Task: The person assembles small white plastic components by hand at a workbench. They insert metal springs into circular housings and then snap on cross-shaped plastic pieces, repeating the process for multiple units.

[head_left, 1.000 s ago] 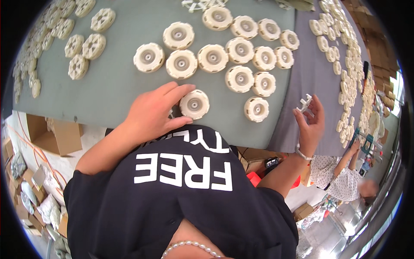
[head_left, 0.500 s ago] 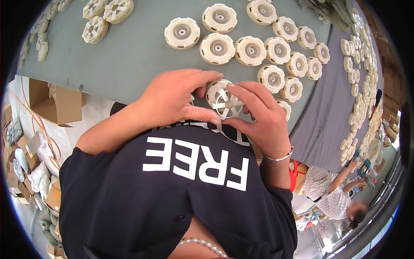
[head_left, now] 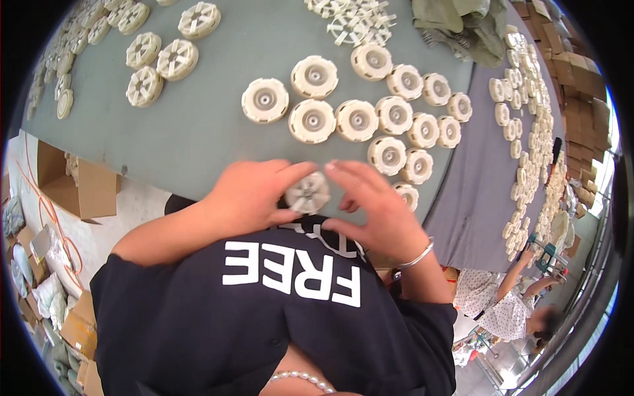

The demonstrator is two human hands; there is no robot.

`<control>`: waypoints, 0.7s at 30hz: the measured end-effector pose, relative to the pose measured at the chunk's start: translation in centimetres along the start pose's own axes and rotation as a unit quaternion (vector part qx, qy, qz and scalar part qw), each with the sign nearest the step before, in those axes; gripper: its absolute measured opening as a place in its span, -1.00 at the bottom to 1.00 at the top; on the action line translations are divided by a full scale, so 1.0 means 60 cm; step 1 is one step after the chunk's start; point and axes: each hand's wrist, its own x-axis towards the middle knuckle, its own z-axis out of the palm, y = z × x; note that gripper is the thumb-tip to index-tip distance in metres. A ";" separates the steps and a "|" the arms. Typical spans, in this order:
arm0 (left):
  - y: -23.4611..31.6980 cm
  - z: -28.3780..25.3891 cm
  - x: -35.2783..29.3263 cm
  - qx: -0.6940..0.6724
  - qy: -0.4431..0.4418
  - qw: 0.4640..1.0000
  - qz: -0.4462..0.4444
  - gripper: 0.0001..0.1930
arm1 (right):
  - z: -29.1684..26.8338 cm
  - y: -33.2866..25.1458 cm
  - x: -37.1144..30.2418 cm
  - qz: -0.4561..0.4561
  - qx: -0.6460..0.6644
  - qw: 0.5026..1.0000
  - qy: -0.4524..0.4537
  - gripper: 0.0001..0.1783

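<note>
In my left hand (head_left: 254,193), between thumb and fingers, is a round cream plastic wheel-like part (head_left: 308,193) with a spoked insert on its upper face. Motion blurs it slightly. My right hand (head_left: 378,201) is just to its right, thumb and fingers spread, with a gap between them and the part. Beyond both hands lie several similar round parts (head_left: 312,121) whose clear, ringed centres face up. Farther left on the table sit several parts with spoked faces (head_left: 177,60).
The green-grey table (head_left: 218,119) carries a pile of loose white spoked pieces (head_left: 362,23) and a crumpled olive cloth (head_left: 462,26) at the back. An open cardboard box (head_left: 98,191) stands at left. At right, a grey-covered surface (head_left: 462,198) holds many parts; another person (head_left: 492,297) works there.
My right hand has come off the wheel-like part and its fingers have spread; the left hand keeps it. The view has shifted, bringing the pile of loose spoked pieces into sight.
</note>
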 end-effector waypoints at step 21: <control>-0.076 -0.072 0.016 -0.020 0.227 0.967 -0.117 -0.29 | -0.238 0.156 0.367 0.065 0.110 0.974 0.187 -0.73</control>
